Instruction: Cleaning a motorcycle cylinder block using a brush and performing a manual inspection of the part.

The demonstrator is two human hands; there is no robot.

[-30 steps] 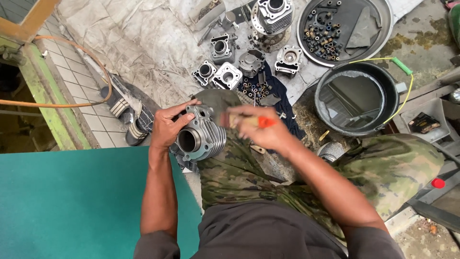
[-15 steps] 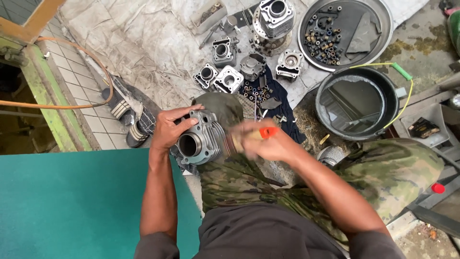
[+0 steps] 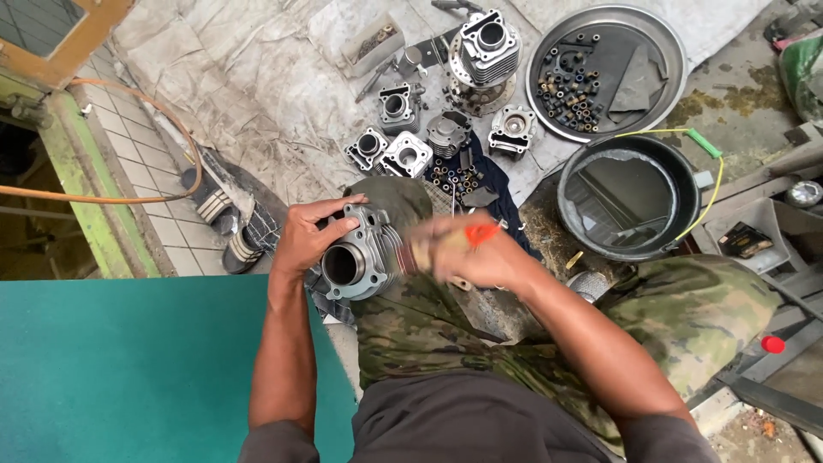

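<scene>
My left hand (image 3: 310,235) grips a grey finned engine cylinder (image 3: 358,260) resting on my knee, its round bore facing left. My right hand (image 3: 467,251) is blurred with motion just right of the cylinder and holds a brush with an orange-red handle (image 3: 480,231), its head against the cylinder's fins. My legs wear camouflage trousers (image 3: 686,317).
Several engine cylinders and heads (image 3: 484,47) lie on a grey cloth (image 3: 257,77) ahead. A round metal tray (image 3: 664,51) holds small parts. A black basin of dark liquid (image 3: 583,223) sits at right. Sandals (image 3: 223,214), an orange hose (image 3: 129,199) and a teal surface (image 3: 120,369) are at left.
My right hand with the brush has moved back and forth across the cylinder's fins. The camera view shifted slightly; my left hand stays on the cylinder.
</scene>
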